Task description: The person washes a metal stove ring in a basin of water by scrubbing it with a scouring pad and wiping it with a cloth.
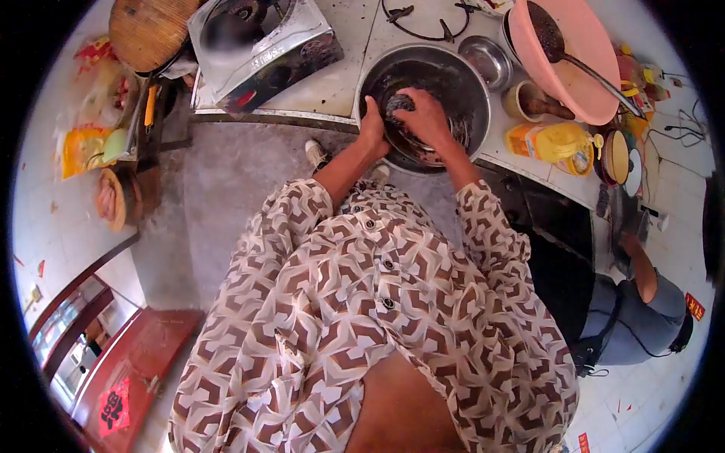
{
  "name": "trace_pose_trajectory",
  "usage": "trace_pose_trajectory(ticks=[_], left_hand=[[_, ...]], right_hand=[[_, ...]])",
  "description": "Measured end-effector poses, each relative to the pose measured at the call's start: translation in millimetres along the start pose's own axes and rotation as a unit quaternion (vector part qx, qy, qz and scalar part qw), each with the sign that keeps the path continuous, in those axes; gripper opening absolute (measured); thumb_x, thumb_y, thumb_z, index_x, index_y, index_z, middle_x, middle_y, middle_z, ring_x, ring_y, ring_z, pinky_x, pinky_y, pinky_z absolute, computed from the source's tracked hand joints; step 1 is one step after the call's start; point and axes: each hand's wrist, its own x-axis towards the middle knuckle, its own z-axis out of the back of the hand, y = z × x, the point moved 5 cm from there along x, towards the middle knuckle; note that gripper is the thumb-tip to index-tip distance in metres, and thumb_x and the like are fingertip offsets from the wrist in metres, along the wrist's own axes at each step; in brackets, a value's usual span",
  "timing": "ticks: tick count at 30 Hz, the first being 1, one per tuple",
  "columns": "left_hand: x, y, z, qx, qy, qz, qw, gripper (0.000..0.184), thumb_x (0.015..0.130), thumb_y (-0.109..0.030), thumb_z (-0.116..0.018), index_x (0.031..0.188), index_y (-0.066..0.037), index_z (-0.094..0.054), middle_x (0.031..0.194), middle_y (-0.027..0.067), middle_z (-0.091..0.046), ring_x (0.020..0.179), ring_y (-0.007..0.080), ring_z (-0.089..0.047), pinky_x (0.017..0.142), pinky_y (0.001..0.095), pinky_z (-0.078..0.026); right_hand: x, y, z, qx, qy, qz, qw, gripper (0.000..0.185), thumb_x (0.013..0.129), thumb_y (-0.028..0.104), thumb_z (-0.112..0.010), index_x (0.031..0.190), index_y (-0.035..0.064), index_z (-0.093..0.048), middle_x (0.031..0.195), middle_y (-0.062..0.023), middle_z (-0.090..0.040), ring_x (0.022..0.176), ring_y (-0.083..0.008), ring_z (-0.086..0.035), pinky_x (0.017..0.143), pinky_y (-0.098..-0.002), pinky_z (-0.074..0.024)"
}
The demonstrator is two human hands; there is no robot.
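A wide metal basin (477,90) with a dark, wet-looking inside stands at the counter's front edge. My right hand (427,121) reaches into it, its fingers closed around a dark, rough scouring pad (399,107). At the left side of the basin my left hand (371,130) is curled on the rim, the thumb turned inward; part of its fingers is hidden. Whether a separate dark dish lies in the basin under the pad, I cannot make out. Close by on the right sits a small metal bowl (487,60).
To the left is a gas stove (264,57). On the right stand a pink basin (578,75) with a ladle (581,60), a mug (521,100) and a yellow oil bottle (555,143). Another person (642,317) is at the far right. A wooden lid (151,30) is upper left.
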Motion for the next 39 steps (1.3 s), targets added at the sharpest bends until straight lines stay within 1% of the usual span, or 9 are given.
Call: trace_pose_trajectory(ticks=[3,7,13,17,19,25,33,36,39], left_hand=[[-6.1,-3.2,-1.0,-0.030,0.035,0.021,0.999,0.064,0.092,-0.058,-0.019,0.128,-0.010,-0.042,0.127,0.0153,-0.048,0.114,0.0320,-0.049,0.094,0.0451,-0.042],[13.2,4.6,11.4,-0.026,-0.004,-0.001,1.000,0.062,0.093,-0.057,-0.019,0.118,-0.009,-0.050,0.107,0.0133,-0.058,0.088,0.0274,-0.058,0.076,0.0418,-0.049],[20.6,2.2,18.0,0.048,0.028,-0.027,0.998,0.059,0.093,-0.057,-0.021,0.123,-0.013,-0.047,0.107,0.0088,-0.060,0.081,0.0211,-0.058,0.070,0.0376,-0.050],[12.5,-0.4,8.2,-0.035,-0.079,0.027,0.996,0.059,0.092,-0.059,-0.022,0.115,-0.014,-0.053,0.100,0.0081,-0.060,0.078,0.0246,-0.058,0.066,0.0402,-0.050],[19.0,1.1,11.9,-0.043,-0.037,0.014,0.998,0.060,0.092,-0.059,-0.022,0.116,-0.013,-0.052,0.101,0.0082,-0.059,0.081,0.0260,-0.058,0.067,0.0410,-0.051],[16.9,-3.7,17.9,0.070,-0.030,0.008,0.997,0.064,0.092,-0.059,-0.014,0.116,-0.013,-0.051,0.090,0.0067,-0.060,0.073,0.0226,-0.058,0.066,0.0374,-0.051],[14.8,0.2,9.8,-0.022,-0.009,0.006,1.000,0.059,0.093,-0.057,-0.017,0.115,-0.013,-0.050,0.094,0.0064,-0.059,0.071,0.0205,-0.059,0.057,0.0357,-0.049],[18.9,-0.8,12.8,0.002,-0.007,-0.005,1.000,0.058,0.094,-0.056,-0.017,0.112,-0.013,-0.051,0.093,0.0061,-0.060,0.071,0.0215,-0.059,0.055,0.0359,-0.049],[18.1,-1.4,12.9,0.005,-0.023,-0.006,1.000,0.057,0.094,-0.056,-0.019,0.109,-0.012,-0.051,0.089,0.0067,-0.059,0.069,0.0224,-0.057,0.054,0.0357,-0.048]], right_hand=[[-2.2,15.5,-13.7,0.000,0.027,0.030,0.999,0.041,0.072,0.019,-0.066,0.108,0.0043,-0.056,0.101,-0.0177,-0.058,0.095,-0.0367,-0.055,0.083,-0.0419,-0.0445],[26.9,-15.1,-26.7,-0.096,-0.011,0.053,0.994,0.036,0.073,0.014,-0.065,0.106,0.0061,-0.057,0.097,-0.0173,-0.058,0.092,-0.0355,-0.056,0.080,-0.0420,-0.0458],[54.2,-32.1,-25.9,-0.210,-0.005,-0.078,0.975,0.029,0.074,0.019,-0.062,0.097,0.0023,-0.061,0.094,-0.0228,-0.059,0.089,-0.0381,-0.059,0.078,-0.0444,-0.0491],[23.9,-1.7,-25.2,-0.102,0.034,0.008,0.994,0.028,0.074,0.021,-0.061,0.095,0.0018,-0.061,0.093,-0.0226,-0.060,0.090,-0.0363,-0.059,0.079,-0.0444,-0.0490],[20.0,-6.0,-27.0,-0.070,0.052,0.047,0.995,0.027,0.073,0.020,-0.062,0.093,0.0015,-0.061,0.093,-0.0227,-0.060,0.090,-0.0358,-0.059,0.078,-0.0446,-0.0491],[58.0,-35.4,-22.1,-0.175,-0.018,-0.118,0.977,0.038,0.072,0.022,-0.066,0.105,0.0039,-0.061,0.103,-0.0185,-0.059,0.094,-0.0353,-0.058,0.081,-0.0424,-0.0472],[29.9,-13.3,-34.3,-0.066,0.103,0.030,0.992,0.032,0.071,0.019,-0.063,0.096,0.0000,-0.060,0.099,-0.0243,-0.058,0.093,-0.0390,-0.058,0.080,-0.0461,-0.0479],[51.6,-27.8,-24.1,-0.126,0.002,-0.061,0.990,0.035,0.071,0.019,-0.062,0.100,0.0001,-0.060,0.100,-0.0253,-0.058,0.095,-0.0389,-0.058,0.081,-0.0457,-0.0480],[54.1,-29.2,-24.9,-0.153,0.058,-0.162,0.973,0.035,0.071,0.017,-0.061,0.102,0.0008,-0.060,0.100,-0.0246,-0.058,0.095,-0.0392,-0.057,0.082,-0.0440,-0.0482]])
